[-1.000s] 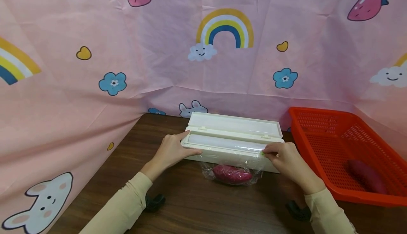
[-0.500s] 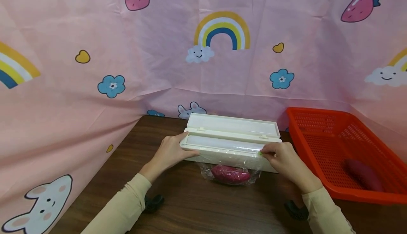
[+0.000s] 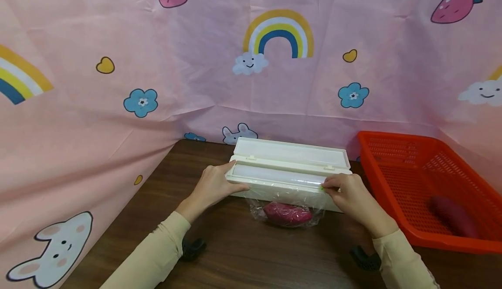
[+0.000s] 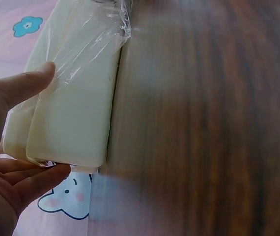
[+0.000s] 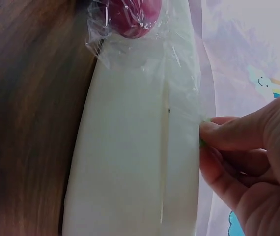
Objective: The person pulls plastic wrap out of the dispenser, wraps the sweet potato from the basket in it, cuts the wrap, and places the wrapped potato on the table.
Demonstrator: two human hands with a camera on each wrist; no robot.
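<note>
A pink cloth backdrop (image 3: 219, 88) printed with rainbows is hanging behind a dark wooden tabletop (image 3: 251, 258). From the left, the left hand (image 3: 213, 184) is gripping the end of a white box (image 3: 290, 163), thumb in front and fingers reaching round the end. Inside the open box a pale roll (image 3: 278, 176) is lying, and its clear film (image 3: 256, 210) is trailing over the front, covering a purplish-red tuber (image 3: 287, 214) that is resting just before the box. The right hand (image 3: 349, 195) is pinching a small green tab (image 5: 202, 142) at the box's edge. Farther right, a red basket (image 3: 374, 188) is holding another tuber (image 3: 455, 217).
</note>
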